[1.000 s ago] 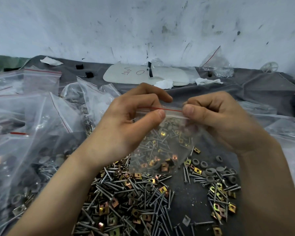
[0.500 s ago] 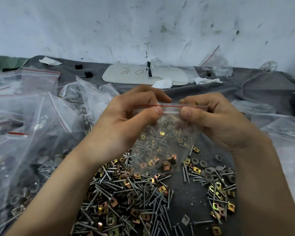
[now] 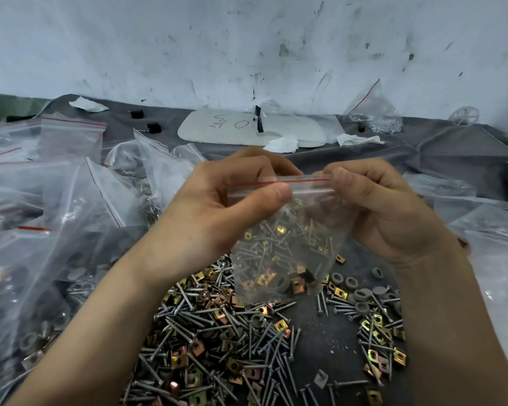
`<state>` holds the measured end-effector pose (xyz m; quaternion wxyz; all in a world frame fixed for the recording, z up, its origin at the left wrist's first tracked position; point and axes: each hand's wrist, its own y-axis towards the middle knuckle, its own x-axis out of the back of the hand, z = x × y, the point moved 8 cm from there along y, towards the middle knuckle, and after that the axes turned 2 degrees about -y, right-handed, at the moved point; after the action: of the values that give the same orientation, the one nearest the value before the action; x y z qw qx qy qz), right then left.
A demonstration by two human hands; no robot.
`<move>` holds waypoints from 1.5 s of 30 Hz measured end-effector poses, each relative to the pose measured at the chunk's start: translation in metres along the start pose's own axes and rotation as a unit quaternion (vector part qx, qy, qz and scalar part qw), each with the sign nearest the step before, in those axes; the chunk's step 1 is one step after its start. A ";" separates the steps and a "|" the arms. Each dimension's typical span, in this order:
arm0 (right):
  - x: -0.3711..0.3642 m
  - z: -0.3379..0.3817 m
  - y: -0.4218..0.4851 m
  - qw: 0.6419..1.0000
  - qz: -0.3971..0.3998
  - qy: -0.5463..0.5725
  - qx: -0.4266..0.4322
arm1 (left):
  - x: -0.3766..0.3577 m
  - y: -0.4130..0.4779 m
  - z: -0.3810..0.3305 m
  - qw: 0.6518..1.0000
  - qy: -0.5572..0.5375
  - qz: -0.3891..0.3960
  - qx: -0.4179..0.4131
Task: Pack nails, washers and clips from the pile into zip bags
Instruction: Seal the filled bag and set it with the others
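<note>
Zip bag hangs over the pile, left hand and right hand both pinching its red-lined top, probably to seal it.

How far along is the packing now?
Done: filled clear plastic zip bags lie heaped at left. In hand: the left hand and right hand pinch the red-striped top of a small clear bag holding hardware. Left: a big loose pile of nails, brass-coloured clips and grey washers.
</note>
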<state>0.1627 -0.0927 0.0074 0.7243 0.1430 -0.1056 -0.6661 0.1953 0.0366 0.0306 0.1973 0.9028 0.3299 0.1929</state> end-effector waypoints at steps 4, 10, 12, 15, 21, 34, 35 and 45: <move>-0.008 0.004 0.001 0.999 0.024 0.045 0.005 | -0.001 -0.001 0.000 1.000 0.021 0.014 -0.004; -0.004 0.004 0.002 0.999 -0.005 0.033 0.008 | 0.000 0.000 -0.003 1.000 0.019 0.014 -0.021; -0.006 0.005 0.001 1.000 0.002 0.027 0.005 | 0.000 0.001 -0.003 0.999 0.022 0.008 -0.022; -0.015 0.009 0.002 0.998 0.024 -0.064 0.005 | -0.003 0.001 -0.005 0.998 0.049 0.015 -0.035; -0.022 0.020 0.004 0.987 0.017 -0.160 0.019 | 0.000 0.000 -0.003 0.995 0.097 0.000 -0.034; -0.017 0.018 0.000 0.971 0.012 -0.236 -0.037 | 0.004 0.001 0.009 0.997 0.080 0.007 0.008; -0.016 0.015 0.001 0.971 0.011 -0.236 -0.045 | 0.005 0.001 0.012 0.997 0.080 0.004 0.016; 0.185 -0.084 -0.070 0.788 -0.453 -0.311 -0.277 | 0.095 -0.014 0.062 0.908 0.227 -0.312 0.166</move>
<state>0.1431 -0.2764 -0.1027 0.2762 -0.2470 -0.0591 -0.9269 0.2850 0.0967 -0.0080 0.0148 0.7058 0.6574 0.2635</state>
